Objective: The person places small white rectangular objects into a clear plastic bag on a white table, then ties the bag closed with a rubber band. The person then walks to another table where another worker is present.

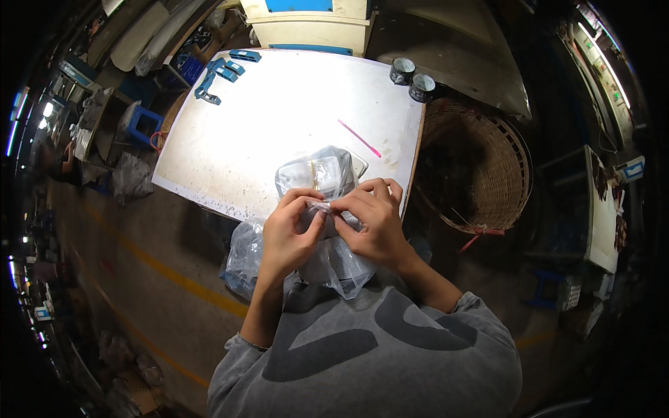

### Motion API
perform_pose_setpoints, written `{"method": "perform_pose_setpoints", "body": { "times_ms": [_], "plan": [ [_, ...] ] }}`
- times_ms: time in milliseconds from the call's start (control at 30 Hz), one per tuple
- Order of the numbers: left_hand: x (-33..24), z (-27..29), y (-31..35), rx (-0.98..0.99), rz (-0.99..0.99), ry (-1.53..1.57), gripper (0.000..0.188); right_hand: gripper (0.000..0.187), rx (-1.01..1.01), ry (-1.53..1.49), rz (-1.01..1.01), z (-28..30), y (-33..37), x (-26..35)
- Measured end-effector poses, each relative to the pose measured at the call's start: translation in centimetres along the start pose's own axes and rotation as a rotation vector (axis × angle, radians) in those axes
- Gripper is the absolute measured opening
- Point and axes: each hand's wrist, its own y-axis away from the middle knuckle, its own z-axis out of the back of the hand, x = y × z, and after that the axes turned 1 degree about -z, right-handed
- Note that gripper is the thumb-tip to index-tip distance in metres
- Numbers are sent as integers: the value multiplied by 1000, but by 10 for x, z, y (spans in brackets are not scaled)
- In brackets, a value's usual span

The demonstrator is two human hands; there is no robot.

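A clear plastic bag [293, 172] with light, boxy contents lies at the near edge of the white-topped table. My left hand [290, 228] pinches the gathered plastic of the bag between thumb and fingers. From the other side my right hand [373, 219] grips the same bunched plastic, its fingertips almost meeting the left ones. Loose plastic hangs below both hands, over my lap. What the bag contains cannot be made out clearly; a pale band runs across it. Partly hidden behind the bag is a white, flat thing with a dark rim [359, 164].
On the table [244, 139] lie a pink pen [360, 138] and several blue-green plastic parts [228, 71]. Two dark tins [421, 88] stand at its far right corner. A wicker basket [512, 167] is to the right, a blue stool [143, 124] to the left. More clear plastic [244, 256] hangs beside my left forearm.
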Motion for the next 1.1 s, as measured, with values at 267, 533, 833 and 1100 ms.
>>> {"method": "perform_pose_setpoints", "body": {
  "times_ms": [267,533,833,1100],
  "plan": [
    [-3,3,-1,38,-4,3,18,26,59,-71,-46,3,-1,-7],
    [-17,-4,2,-47,-82,-244,20,21,77,-138,-147,3,2,-6],
    [-23,-11,4,-98,-64,-359,19,28,-109,-77,15,-4,12,-7],
    [-19,-4,3,-42,-157,-281,18,33,-106,36,105,-4,15,-4]
  ]
}}
